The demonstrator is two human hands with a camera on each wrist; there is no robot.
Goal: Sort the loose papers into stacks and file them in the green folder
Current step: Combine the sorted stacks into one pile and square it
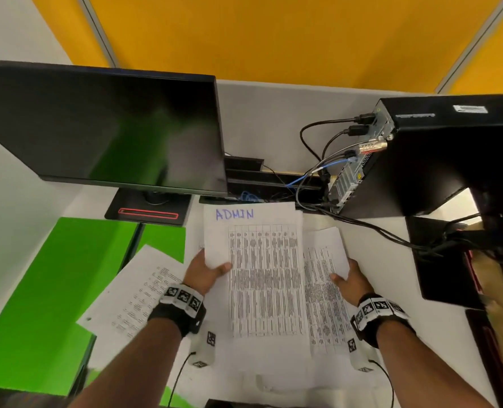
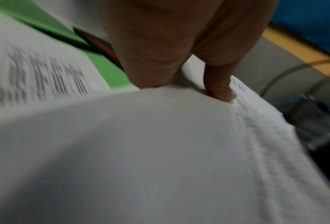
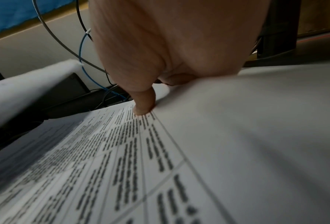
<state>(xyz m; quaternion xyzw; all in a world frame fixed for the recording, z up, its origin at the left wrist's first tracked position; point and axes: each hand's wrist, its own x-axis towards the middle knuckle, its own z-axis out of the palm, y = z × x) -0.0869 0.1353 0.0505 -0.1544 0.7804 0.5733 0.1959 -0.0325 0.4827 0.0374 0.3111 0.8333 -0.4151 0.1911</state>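
A printed sheet headed "ADMIN" (image 1: 262, 266) is held in mid-desk; my left hand (image 1: 207, 270) pinches its left edge, thumb on top, fingers under. The same sheet (image 2: 160, 151) fills the left wrist view with my thumb (image 2: 219, 87) pressed on it. My right hand (image 1: 351, 279) pinches the right edge of another table sheet (image 1: 323, 287), which lies partly under the ADMIN sheet; the thumb (image 3: 143, 104) sits on that sheet (image 3: 121, 159). A third sheet (image 1: 135, 293) lies tilted over the open green folder (image 1: 38, 295) at the left. More papers lie flat beneath.
A dark monitor (image 1: 103, 128) on its stand (image 1: 148, 212) fills the back left. A black computer case (image 1: 438, 154) with cables (image 1: 371, 228) stands at the back right. A black object (image 1: 441, 260) sits on the right desk edge.
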